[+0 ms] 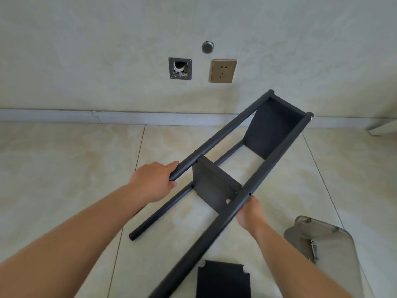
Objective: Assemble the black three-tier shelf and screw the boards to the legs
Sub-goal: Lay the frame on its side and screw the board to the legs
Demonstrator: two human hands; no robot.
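The partly built black shelf (232,166) is held tilted above the tiled floor (64,168), its far end raised toward the wall (107,39); two boards are seen fixed between the legs, the far board (272,130) near the raised end and the middle board (212,186) close to the hands. The near end of the upper left leg (214,138) is gripped by the left hand (153,181), fingers curled round the tube; the right leg (247,201) is held by the right hand (250,214) from beneath, just beside the middle board, fingers wrapped round it. A third leg (163,208) is seen lower, its near tip close to the floor; whether it touches cannot be told. A loose board (223,279) lies on the floor below the right forearm; a clear plastic tray (335,250) with small hardware lies at the right.
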